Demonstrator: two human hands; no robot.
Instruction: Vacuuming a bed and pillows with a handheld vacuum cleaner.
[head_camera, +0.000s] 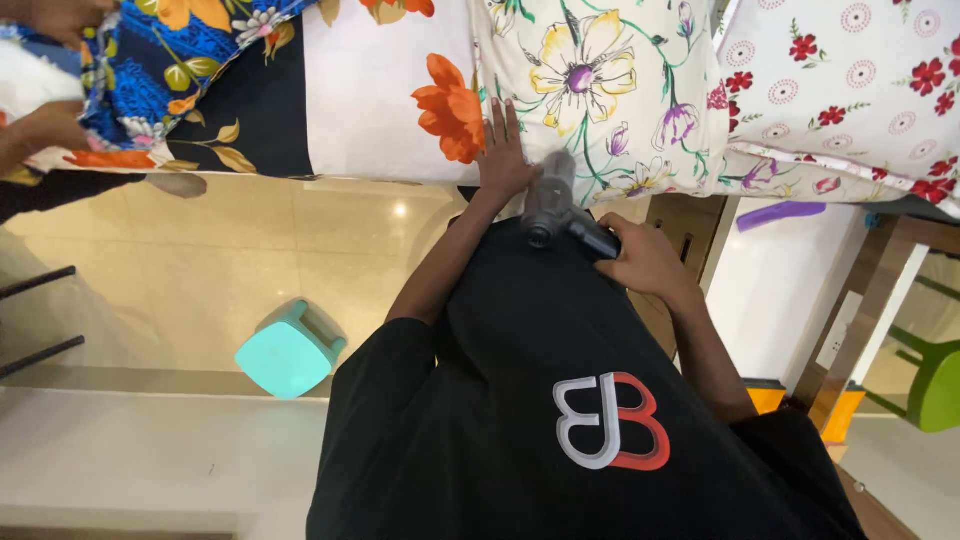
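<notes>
Pressing my left hand (503, 155) flat on the flowered fabric, I keep its fingers spread and released, gripping nothing, at the upper centre of the frame. My right hand (645, 262) is clenched around the dark handle of one grey handheld steamer (553, 205), whose rounded body lies just right of my left wrist, its upper end touching the cream cloth with yellow and purple flowers (600, 80). That cloth is one of four patterned pieces I count along the top of the frame: a blue floral one (160, 60) at upper left, a white one with orange blooms (400, 90) beside it, the cream one under my left hand, and a white one with small red flowers (850, 80) at upper right. Two other hands, not mine, show at the far upper left: one (60, 15) at the very corner and one (45, 128) just below it, both at the edge of the blue cloth; I cannot tell how tightly they hold it. My black shirt (560, 400) fills the lower centre. On the pale tiled floor (200, 240) at lower left stands one turquoise stool (290, 350). One purple object (780, 213) lies at right under the red-flowered cloth, and one green chair (935, 385) shows at the far right edge.
</notes>
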